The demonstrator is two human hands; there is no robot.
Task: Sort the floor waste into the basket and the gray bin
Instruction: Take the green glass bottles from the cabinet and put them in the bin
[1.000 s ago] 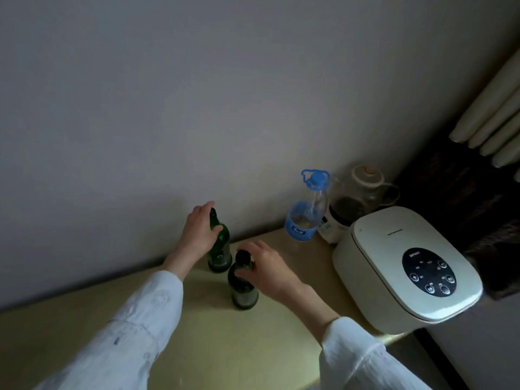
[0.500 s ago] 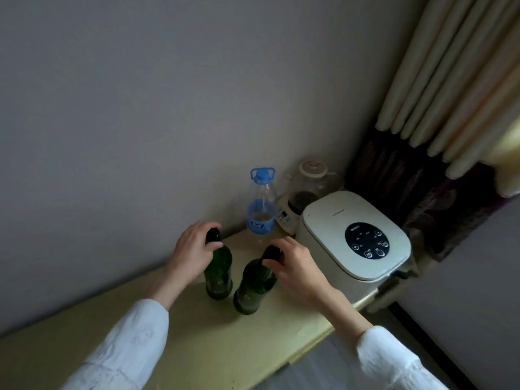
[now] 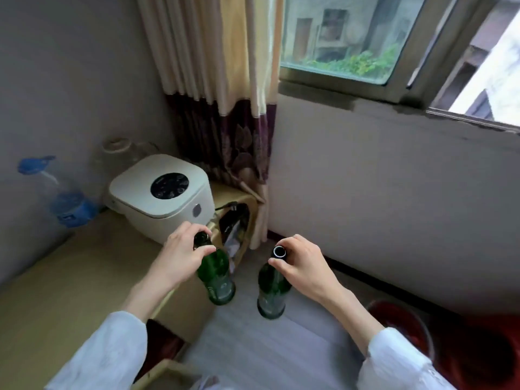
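Bottles hang upright by their necks: left hand (image 3: 180,256) clasps one dark green glass bottle (image 3: 216,273), right hand (image 3: 302,267) the other green glass bottle (image 3: 272,285); no basket or bin visible.

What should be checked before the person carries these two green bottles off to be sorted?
1. Left hand wrapped round the neck of the left green bottle: ok.
2. Right hand holding the neck of the right green bottle: ok.
3. Both bottles clear of the yellow tabletop, hanging near upright: ok.
4. Bottles apart, not knocking together: ok.
5. Bottles empty, since the mouths are uncapped: cannot tell.
6. Basket and gray bin within sight: not ok; only a blurred red object shows at lower right.
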